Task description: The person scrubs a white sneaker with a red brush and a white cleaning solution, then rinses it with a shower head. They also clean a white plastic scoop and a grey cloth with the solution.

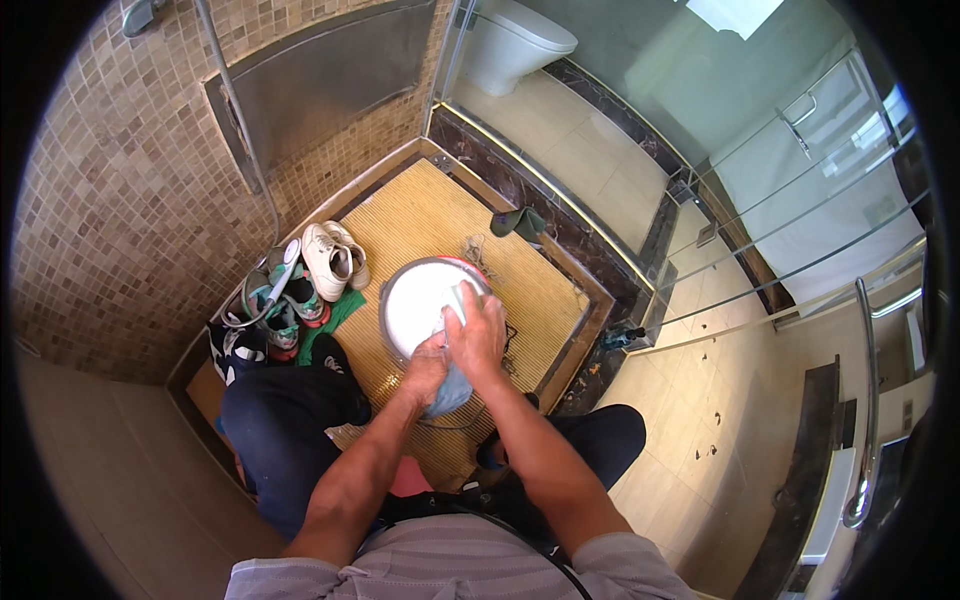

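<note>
A round grey-rimmed bucket (388, 325) full of white foam (418, 297) stands on the slatted mat between my knees. Over its near right side my two hands come together. My right hand (480, 335) is closed around a wet, pale bluish-white item (453, 392), whose lower part hangs below the hands. Just left of it, my left hand (426, 366) is closed on the same item, fingers pressed against it. Its exact kind is hidden by my fingers.
Left of the bucket lie white shoes (327, 262), coloured sneakers (303, 300), a green cloth (345, 312) and a white shower head (290, 252). Dark green pieces (517, 222) lie at the slatted mat's (400, 215) far right. A glass panel and dark stone kerb (590, 250) border it; a toilet (515, 45) stands beyond.
</note>
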### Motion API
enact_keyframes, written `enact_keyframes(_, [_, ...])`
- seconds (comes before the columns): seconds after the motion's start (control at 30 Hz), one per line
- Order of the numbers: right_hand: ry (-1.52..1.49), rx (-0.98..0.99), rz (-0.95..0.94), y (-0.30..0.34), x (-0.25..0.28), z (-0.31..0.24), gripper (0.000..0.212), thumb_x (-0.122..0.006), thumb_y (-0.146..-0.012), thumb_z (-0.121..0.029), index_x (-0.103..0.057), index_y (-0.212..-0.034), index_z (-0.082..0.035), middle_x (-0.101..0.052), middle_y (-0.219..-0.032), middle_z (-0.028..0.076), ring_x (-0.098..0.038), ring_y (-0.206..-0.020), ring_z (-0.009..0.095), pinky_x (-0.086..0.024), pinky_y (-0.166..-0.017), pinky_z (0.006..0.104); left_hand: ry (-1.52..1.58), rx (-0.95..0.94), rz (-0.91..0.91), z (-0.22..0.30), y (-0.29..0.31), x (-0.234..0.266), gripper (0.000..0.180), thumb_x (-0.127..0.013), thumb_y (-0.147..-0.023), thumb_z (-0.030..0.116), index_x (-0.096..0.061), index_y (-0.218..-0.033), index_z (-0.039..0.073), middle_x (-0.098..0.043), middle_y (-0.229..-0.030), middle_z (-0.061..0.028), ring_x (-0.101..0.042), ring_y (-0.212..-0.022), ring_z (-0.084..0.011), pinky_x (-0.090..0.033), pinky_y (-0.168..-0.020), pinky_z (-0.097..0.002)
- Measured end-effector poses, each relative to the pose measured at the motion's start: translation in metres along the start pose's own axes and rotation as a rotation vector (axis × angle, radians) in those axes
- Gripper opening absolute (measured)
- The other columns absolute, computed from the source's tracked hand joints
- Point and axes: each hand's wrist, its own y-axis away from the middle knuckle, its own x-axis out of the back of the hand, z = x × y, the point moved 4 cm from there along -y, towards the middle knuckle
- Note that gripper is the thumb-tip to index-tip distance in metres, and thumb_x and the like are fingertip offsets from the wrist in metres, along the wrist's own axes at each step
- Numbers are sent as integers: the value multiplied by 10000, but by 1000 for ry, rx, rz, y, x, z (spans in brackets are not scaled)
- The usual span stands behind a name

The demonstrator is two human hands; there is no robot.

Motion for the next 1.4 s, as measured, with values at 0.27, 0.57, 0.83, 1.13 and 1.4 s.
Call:
enact_keyframes(0.27, [-226, -263, 15, -43, -10, 65, 547, -717, -932, -325, -595, -1400, -68, -632, -1213, 261, -595, -1122, 423, -471, -992, 497, 330, 104, 99, 53, 11, -24, 343, -489, -972, 8, -590, -1299, -12, -720, -1088, -139, -720, -860, -278, -635, -755, -406])
enact_keyframes(0.57, [-1774, -1046, -281, 70, -42, 87, 423, -493, -1085, -363, -592, -1354, -51, -707, -1149, 121, -699, -969, 282, -570, -790, 411, 171, -117, 307, 34, -14, 14, 239, -655, -1012, 167, -656, -1215, 39, -728, -1059, -61, -676, -870, -157, -569, -798, -325])
enact_keyframes(0.83, [-1978, -1225, -381, 98, -57, 52, 557, -356, -1086, -526, -558, -1399, -112, -672, -1233, 160, -668, -1038, 505, -553, -679, 472, -52, -305, 319, 63, -6, -3, 207, -664, -964, 33, -618, -1164, 49, -700, -1032, -48, -655, -896, -122, -555, -824, -297])
enact_keyframes(1.13, [-2179, -1096, 127, 55, -38, 74, 566, -349, -1082, -519, -576, -1363, -83, -623, -1176, 201, -578, -1145, 525, -548, -867, 530, 204, -224, 338, 65, 14, -25, 379, -596, -909, -46, -496, -1265, 38, -637, -1211, -108, -680, -1071, -248, -625, -897, -430])
enact_keyframes(1.4, [-2154, -940, 35, 14, -33, 98, 456, -430, -1074, -489, -668, -1239, -137, -717, -1052, 63, -645, -893, 296, -500, -705, 468, -26, -124, 168, 52, 29, -47, 232, -662, -930, -46, -549, -1120, 24, -684, -1165, -125, -698, -974, -184, -566, -901, -315])
